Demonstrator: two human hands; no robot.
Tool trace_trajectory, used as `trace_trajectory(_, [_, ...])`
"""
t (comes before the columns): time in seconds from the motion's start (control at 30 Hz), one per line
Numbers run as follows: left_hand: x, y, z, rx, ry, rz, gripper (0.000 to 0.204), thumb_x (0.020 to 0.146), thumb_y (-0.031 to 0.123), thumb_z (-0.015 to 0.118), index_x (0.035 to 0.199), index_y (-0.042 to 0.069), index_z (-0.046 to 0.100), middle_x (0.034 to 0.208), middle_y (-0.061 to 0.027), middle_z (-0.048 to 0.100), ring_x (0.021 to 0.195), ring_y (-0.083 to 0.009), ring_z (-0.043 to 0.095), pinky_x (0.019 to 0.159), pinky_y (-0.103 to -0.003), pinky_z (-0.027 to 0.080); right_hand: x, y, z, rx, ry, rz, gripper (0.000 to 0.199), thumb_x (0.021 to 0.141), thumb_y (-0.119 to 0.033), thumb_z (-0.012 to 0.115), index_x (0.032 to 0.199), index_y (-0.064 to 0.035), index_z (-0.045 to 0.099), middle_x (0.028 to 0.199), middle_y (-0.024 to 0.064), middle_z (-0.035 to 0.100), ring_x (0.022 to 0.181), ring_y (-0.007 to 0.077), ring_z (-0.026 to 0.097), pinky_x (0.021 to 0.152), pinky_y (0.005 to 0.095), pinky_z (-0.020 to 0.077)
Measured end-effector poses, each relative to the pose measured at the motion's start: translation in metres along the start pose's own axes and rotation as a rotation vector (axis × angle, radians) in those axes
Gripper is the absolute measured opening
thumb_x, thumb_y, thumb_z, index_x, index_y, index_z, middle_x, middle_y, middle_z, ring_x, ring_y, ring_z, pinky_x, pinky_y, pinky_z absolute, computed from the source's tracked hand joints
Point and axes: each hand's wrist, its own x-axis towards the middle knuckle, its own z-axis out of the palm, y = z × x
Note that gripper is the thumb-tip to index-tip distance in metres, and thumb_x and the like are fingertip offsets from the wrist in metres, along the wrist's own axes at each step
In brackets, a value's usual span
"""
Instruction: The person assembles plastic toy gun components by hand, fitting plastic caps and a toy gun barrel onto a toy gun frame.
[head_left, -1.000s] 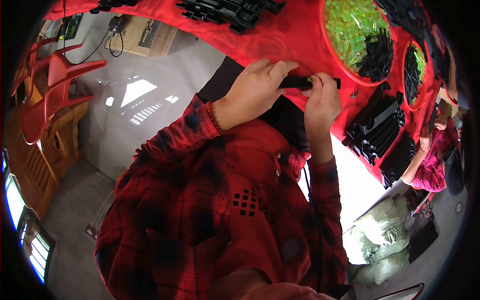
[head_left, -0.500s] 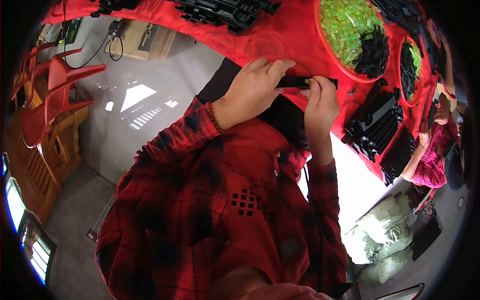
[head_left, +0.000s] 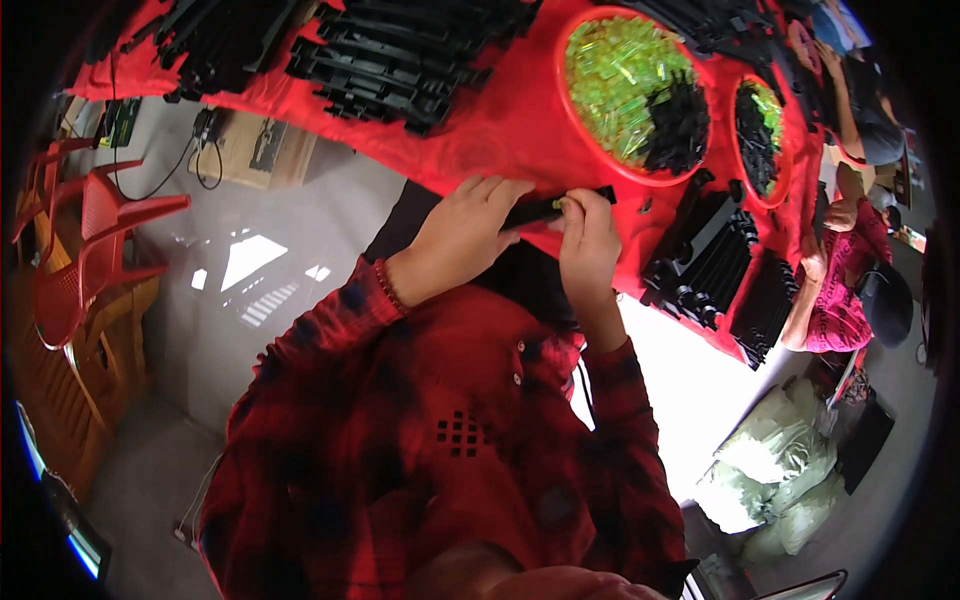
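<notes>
At the table's near edge, my left hand is closed round one end of a long, narrow black plastic strip. My right hand pinches a small yellow-green clear piece against the strip, thumb and fingertips together. The strip's far end sticks out past the right fingers; its left end is hidden in my left hand. Just beyond my right hand stands a round red basin, holding yellow-green clear pieces and small black parts.
Rows of black plastic strips lie on the red tablecloth at the far left. More black strips are stacked to the right, near a second red basin. A co-worker's arm shows beyond. Red chairs stand left.
The view has tilted, so more of the table shows and my hands sit lower and further left in it. Both hands keep their hold on the strip and the small piece.
</notes>
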Motion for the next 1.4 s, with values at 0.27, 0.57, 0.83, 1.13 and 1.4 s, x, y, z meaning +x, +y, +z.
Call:
trace_trajectory(0.27, [-0.001, 0.008, -0.019, -0.805, -0.343, -0.233, 0.055, 0.097, 0.03, 0.064, 0.137, -0.003, 0.045, 0.112, -0.016, 0.063, 0.097, -0.0197, 0.064, 0.085, -0.032, 0.051, 0.003, -0.007, -0.037, 0.546, -0.072, 0.128, 0.01, 0.099, -0.007, 0.058, 0.105, 0.0007, 0.059, 0.081, 0.0034, 0.061, 0.06, 0.0073, 0.057, 0.057, 0.0206, 0.0473])
trace_trajectory(0.57, [0.025, 0.004, -0.014, -1.151, -0.348, -0.167, 0.073, 0.096, 0.029, 0.066, 0.152, 0.007, 0.026, 0.123, -0.0106, 0.057, 0.099, -0.0135, 0.059, 0.081, -0.026, 0.052, 0.03, -0.05, -0.074, 0.688, -0.639, 0.22, 0.008, 0.098, -0.008, 0.061, 0.1, 0.0001, 0.06, 0.08, 0.0025, 0.059, 0.059, 0.006, 0.056, 0.053, 0.0196, 0.0455])
trace_trajectory(0.83, [0.021, -0.003, -0.016, -1.455, -0.467, -0.324, 0.043, 0.085, 0.014, 0.077, 0.12, 0.006, 0.053, 0.101, -0.003, 0.06, 0.086, -0.0115, 0.064, 0.069, -0.023, 0.055, 0.031, -0.051, -0.073, 0.786, -0.754, 0.198, 0.011, 0.096, -0.01, 0.062, 0.097, 0.0008, 0.061, 0.081, 0.0057, 0.063, 0.06, 0.0077, 0.058, 0.054, 0.0195, 0.0459])
trace_trajectory(1.13, [0.014, -0.027, -0.013, -0.866, 0.047, -0.166, 0.022, 0.085, 0.007, 0.077, 0.091, 0.008, 0.055, 0.097, -0.0006, 0.057, 0.089, -0.0121, 0.06, 0.08, -0.028, 0.05, 0.03, -0.022, -0.096, 0.628, -0.064, 0.154, 0.013, 0.101, -0.012, 0.056, 0.104, 0.0003, 0.06, 0.086, 0.0083, 0.066, 0.058, 0.007, 0.055, 0.057, 0.0196, 0.0457])
trace_trajectory(1.4, [0.007, -0.017, 0.005, -0.204, 0.248, 0.008, 0.035, 0.075, 0.024, 0.083, 0.1, 0.009, 0.062, 0.096, -0.0019, 0.064, 0.089, -0.0229, 0.056, 0.077, -0.034, 0.046, 0.004, -0.012, -0.039, 0.377, 0.115, 0.208, 0.011, 0.097, -0.007, 0.062, 0.107, -0.0026, 0.063, 0.086, 0.0031, 0.064, 0.061, 0.0056, 0.054, 0.056, 0.0204, 0.047])
